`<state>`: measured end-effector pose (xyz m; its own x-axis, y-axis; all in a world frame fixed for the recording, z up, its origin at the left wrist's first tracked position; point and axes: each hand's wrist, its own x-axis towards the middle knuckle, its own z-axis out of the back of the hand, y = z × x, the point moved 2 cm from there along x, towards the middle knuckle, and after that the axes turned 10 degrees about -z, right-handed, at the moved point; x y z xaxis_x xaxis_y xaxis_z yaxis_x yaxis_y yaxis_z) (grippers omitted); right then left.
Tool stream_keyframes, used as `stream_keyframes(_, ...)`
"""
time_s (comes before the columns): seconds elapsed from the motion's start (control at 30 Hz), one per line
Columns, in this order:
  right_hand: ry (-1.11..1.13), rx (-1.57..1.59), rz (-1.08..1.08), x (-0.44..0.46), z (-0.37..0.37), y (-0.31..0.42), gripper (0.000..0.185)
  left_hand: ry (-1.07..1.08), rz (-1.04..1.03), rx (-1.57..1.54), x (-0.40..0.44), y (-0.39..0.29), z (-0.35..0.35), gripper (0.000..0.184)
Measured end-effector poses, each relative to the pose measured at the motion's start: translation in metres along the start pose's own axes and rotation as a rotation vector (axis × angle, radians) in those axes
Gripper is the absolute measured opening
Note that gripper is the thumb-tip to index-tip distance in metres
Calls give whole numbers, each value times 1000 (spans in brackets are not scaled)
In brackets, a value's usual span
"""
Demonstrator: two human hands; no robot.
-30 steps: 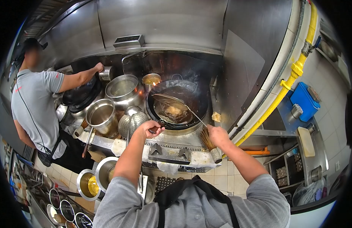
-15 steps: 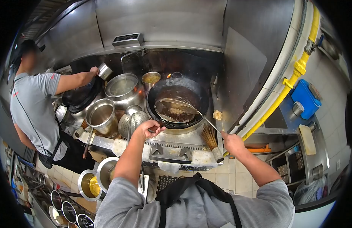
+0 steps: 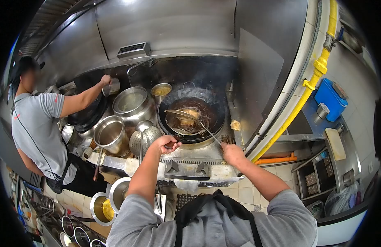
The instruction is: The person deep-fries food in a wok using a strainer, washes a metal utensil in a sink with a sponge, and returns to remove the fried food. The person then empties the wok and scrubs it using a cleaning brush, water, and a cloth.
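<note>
My left hand is closed round a short dark wooden handle at the front rim of the black wok. The handle seems to belong to a round strainer low in the wok, mostly hidden by dark bubbling oil. My right hand grips the long metal handle of a ladle, whose head is tilted nearly edge-on above the oil. Golden frying food lies in the oil under and beside it. A bamboo brush is partly hidden behind my right hand.
Left of the wok are a perforated skimmer, a deep steel pot, a larger pot and a small pot. A co-worker holds a metal pot at far left. A yellow pipe runs along the right wall.
The ladle has shifted left and tipped more edge-on, uncovering the golden food. My right hand has moved left and slightly down. More steam shows, and the co-worker's pot has tilted.
</note>
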<state>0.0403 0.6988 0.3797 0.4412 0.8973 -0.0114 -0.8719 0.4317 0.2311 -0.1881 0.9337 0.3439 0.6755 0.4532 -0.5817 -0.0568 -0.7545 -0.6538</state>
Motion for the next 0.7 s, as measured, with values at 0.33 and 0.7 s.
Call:
stream_keyframes(0.33, -172, 153, -67, 13, 32, -11, 28, -55, -38, -116, -4, 1, 8, 22)
stream_keyframes(0.7, -140, 149, -66, 8, 31, -14, 30, -59, -33, -83, -8, 1, 8, 23)
